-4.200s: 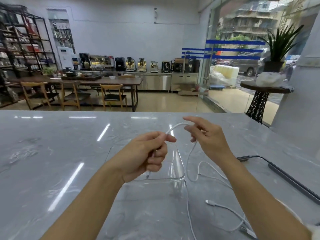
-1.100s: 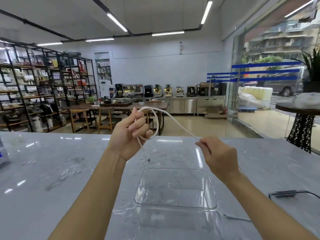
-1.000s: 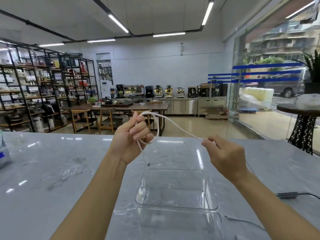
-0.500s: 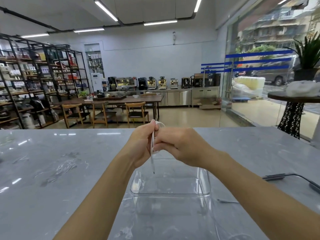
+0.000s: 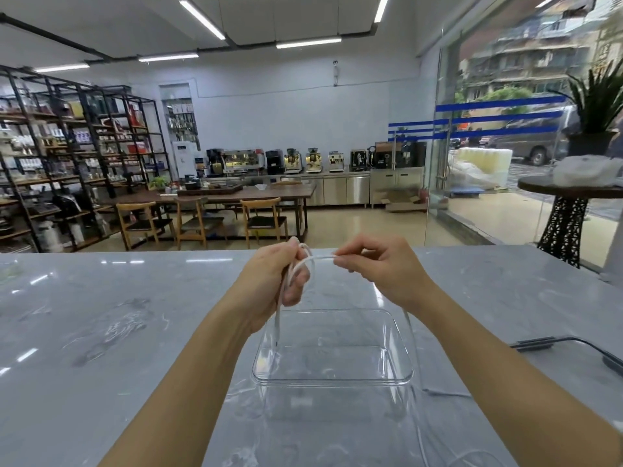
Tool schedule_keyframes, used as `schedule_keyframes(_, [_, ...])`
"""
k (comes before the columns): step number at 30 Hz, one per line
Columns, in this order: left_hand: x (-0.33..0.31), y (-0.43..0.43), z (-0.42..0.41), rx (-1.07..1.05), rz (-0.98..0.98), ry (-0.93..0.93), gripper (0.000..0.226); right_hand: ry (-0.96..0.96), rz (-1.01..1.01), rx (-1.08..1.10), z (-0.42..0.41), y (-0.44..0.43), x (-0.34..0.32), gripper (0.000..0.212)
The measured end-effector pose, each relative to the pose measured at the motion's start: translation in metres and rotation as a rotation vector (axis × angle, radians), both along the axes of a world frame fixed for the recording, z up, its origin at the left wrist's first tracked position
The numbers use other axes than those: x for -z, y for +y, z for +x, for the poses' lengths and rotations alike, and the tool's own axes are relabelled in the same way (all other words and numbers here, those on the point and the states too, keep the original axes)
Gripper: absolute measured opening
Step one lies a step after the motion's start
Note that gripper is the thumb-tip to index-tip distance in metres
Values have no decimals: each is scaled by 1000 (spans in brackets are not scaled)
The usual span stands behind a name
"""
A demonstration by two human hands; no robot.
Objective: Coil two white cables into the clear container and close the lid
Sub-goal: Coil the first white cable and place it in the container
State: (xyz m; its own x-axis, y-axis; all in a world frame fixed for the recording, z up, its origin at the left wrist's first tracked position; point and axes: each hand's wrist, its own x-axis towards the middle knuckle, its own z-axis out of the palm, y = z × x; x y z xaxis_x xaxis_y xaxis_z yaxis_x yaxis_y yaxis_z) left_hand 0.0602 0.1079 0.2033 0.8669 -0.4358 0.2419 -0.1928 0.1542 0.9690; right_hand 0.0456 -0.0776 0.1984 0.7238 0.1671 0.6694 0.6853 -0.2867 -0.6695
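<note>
A clear rectangular container stands open on the grey marble counter, with nothing in it. Above its far rim, my left hand grips small loops of a white cable; one plug end dangles from that fist toward the container's left inside wall. My right hand pinches the same cable just right of the loops. From there the cable drops behind my right wrist, passes the container's right side and trails toward the counter's near edge. A second white cable cannot be told apart.
A black cable with a dark block lies on the counter at the right. The marble counter spreads wide to the left and far side. Beyond it are tables, chairs, shelves and a glass wall.
My hands met over the container half a second ago and have now drawn slightly apart. The long stretch of cable seen a second ago has become loops in my left hand.
</note>
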Motion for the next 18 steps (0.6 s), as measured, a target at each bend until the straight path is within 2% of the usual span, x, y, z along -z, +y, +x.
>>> schedule_keyframes(2, [4, -3, 0, 39, 61, -20, 39, -51, -102, 39, 3, 4, -3, 19])
schedule_keyframes(5, [8, -2, 4, 93, 120, 12, 41, -118, -142, 92, 6, 7, -4, 4])
schedule_keyframes(7, [10, 2, 6, 135, 174, 55, 41, -172, -160, 148, 7, 7, -1, 1])
schedule_keyframes(9, [12, 5, 7, 175, 139, 103, 36, -157, -148, 182, 9, 7, 2, 3])
schedule_keyframes(11, [12, 6, 8, 216, 34, 134, 30, 40, -78, 103, 13, 8, 3, 9])
schedule_keyframes(14, [14, 3, 10, 268, -147, 186, 30, 407, -2, -230, 16, 9, 4, 17])
schedule_keyframes(16, [17, 1, 13, 262, -212, 202, 33, 469, 68, -331, 19, 9, 4, 21])
schedule_keyframes(18, [18, 3, 16, 275, -183, 198, 33, 485, 93, -328, 22, 8, 1, 22])
